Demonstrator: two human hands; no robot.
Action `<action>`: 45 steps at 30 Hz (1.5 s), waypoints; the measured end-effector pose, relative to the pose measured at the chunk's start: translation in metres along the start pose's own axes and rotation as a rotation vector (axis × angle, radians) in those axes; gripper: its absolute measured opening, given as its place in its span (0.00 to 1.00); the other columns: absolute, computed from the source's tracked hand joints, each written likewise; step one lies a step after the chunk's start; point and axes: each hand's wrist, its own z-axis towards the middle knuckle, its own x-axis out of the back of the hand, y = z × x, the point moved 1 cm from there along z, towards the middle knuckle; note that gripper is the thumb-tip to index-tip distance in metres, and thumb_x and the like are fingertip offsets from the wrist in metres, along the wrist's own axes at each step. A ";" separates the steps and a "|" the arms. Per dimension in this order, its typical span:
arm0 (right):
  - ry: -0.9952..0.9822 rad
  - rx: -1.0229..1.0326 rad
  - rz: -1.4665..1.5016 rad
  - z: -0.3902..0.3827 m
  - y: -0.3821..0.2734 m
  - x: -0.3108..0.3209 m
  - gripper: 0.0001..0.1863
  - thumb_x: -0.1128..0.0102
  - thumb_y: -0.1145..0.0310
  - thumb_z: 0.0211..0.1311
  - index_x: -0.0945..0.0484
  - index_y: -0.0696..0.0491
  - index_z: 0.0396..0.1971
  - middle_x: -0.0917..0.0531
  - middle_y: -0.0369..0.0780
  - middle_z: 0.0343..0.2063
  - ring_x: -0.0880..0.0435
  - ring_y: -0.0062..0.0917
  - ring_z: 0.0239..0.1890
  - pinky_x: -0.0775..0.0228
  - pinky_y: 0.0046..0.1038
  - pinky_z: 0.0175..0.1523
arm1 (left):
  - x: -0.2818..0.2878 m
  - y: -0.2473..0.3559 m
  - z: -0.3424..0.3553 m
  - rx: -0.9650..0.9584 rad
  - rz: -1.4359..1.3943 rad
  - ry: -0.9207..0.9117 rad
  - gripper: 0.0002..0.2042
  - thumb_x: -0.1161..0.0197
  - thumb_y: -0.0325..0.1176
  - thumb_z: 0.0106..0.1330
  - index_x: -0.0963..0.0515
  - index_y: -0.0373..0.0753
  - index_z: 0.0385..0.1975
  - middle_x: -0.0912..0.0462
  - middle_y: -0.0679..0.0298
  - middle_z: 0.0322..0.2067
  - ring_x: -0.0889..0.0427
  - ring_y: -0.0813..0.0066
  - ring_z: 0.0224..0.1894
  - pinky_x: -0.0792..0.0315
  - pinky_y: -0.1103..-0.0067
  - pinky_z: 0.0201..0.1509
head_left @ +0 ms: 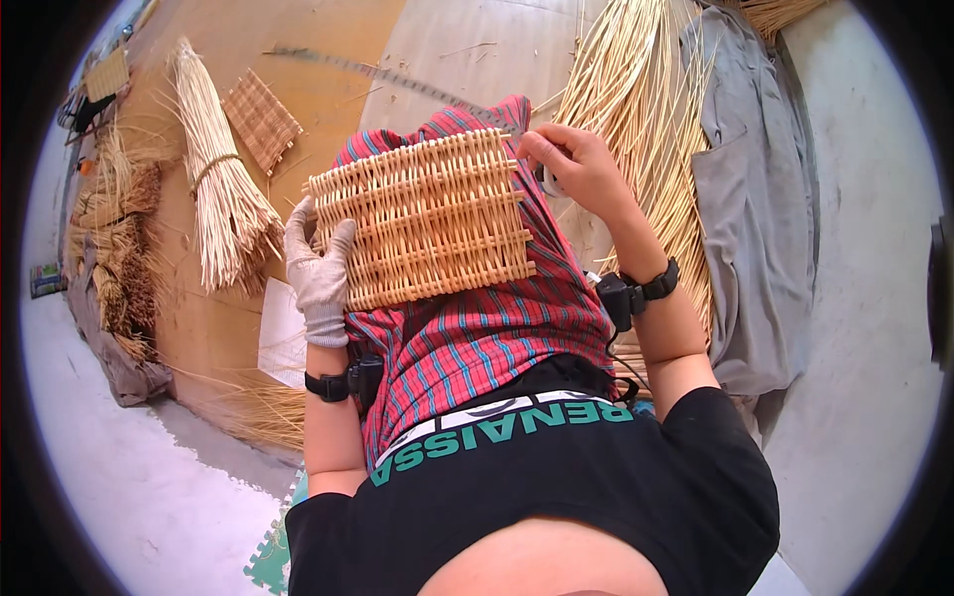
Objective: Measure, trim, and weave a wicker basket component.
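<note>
A pale woven panel (422, 219) lies tilted across red plaid cloth (467, 343) on a person's lap at the centre of the frame, the ends of its crosswise sticks jutting past both side edges. The gloved left hand (318, 263) is closed over the panel's left edge, thumb on the upper face. The bare right hand (586, 174) is curled just beside the panel's upper right corner, thumb and forefinger brought nearly together; whether a thin strand sits between them cannot be told.

Careful work at that corner would seem to call for a steady left grip, the panel braced flat against the lap, and small, light fingertip moves close to the weave, since a hard tug could skew the rows or snap a stick end. Turning the corner nearer the body might spare the right arm some reach.

Around the worker, a tied bundle of pale strands (214, 169) and a small brown woven mat (262, 119) lie at upper left on a tan ground covering (328, 89). Loose long strands (626, 89) spread down the upper right, next to a crumpled grey cloth (745, 199), with darker bundles (124, 248) at far left
</note>
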 end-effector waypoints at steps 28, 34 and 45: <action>0.063 -0.217 0.474 -0.042 0.033 -0.016 0.18 0.52 0.57 0.77 0.18 0.55 0.38 0.22 0.29 0.26 0.31 0.09 0.24 0.41 0.15 0.30 | -0.004 -0.004 0.000 0.009 -0.109 -0.008 0.30 0.26 0.32 0.60 0.32 0.34 0.62 0.21 0.59 0.52 0.21 0.71 0.52 0.26 0.75 0.57; 0.047 -0.240 0.486 -0.043 0.033 -0.018 0.18 0.52 0.57 0.77 0.18 0.54 0.38 0.22 0.28 0.25 0.32 0.08 0.23 0.42 0.15 0.28 | -0.004 -0.004 -0.001 0.031 -0.145 -0.008 0.30 0.27 0.31 0.61 0.32 0.35 0.62 0.21 0.60 0.52 0.22 0.71 0.52 0.26 0.76 0.58; 0.036 -0.148 0.440 -0.040 0.029 -0.036 0.15 0.47 0.60 0.74 0.17 0.56 0.37 0.22 0.29 0.24 0.29 0.10 0.25 0.38 0.16 0.31 | -0.003 -0.005 -0.001 0.024 -0.137 -0.016 0.29 0.27 0.32 0.61 0.31 0.35 0.61 0.21 0.60 0.51 0.22 0.72 0.52 0.27 0.76 0.58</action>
